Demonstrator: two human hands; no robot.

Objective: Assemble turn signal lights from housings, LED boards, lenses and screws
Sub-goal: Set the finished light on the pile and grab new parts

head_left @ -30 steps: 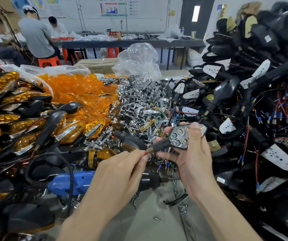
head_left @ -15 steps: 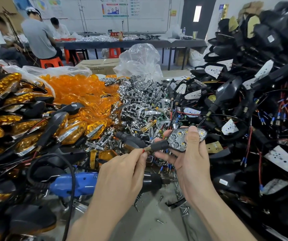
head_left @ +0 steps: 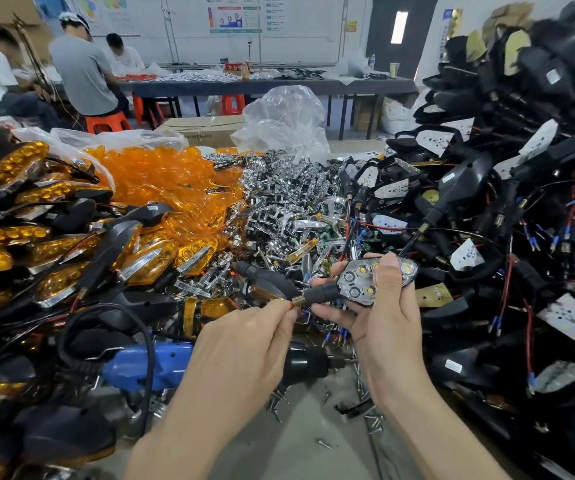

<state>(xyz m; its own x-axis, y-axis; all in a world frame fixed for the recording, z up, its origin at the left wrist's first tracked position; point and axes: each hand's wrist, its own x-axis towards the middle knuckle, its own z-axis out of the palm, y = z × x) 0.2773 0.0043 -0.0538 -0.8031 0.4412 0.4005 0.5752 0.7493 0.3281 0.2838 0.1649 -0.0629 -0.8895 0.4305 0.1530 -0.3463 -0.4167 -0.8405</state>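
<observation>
My right hand (head_left: 386, 317) grips a black turn signal housing (head_left: 359, 289) above the bench, thumb pressed across its chrome reflector with LEDs showing. The housing's black stalk (head_left: 317, 295) points left, ending in a small spring. My left hand (head_left: 244, 344) pinches the red wire at the stalk's tip between thumb and forefinger. Orange lenses (head_left: 154, 174) are heaped at the back left, chrome reflectors (head_left: 279, 202) in the middle, black housings with white LED boards (head_left: 487, 202) on the right. Loose screws (head_left: 324, 443) lie on the grey bench.
A blue and black electric screwdriver (head_left: 147, 370) lies under my left hand, its cord looping left. Finished amber lights (head_left: 36, 254) pile up at the left. A clear plastic bag (head_left: 286, 123) and a cardboard box (head_left: 203, 128) stand behind. People sit at a far table (head_left: 265, 85).
Both hands and the housing stay almost in place; my left fingers have closed tighter on the wire at the stalk's tip. The camera has shifted slightly.
</observation>
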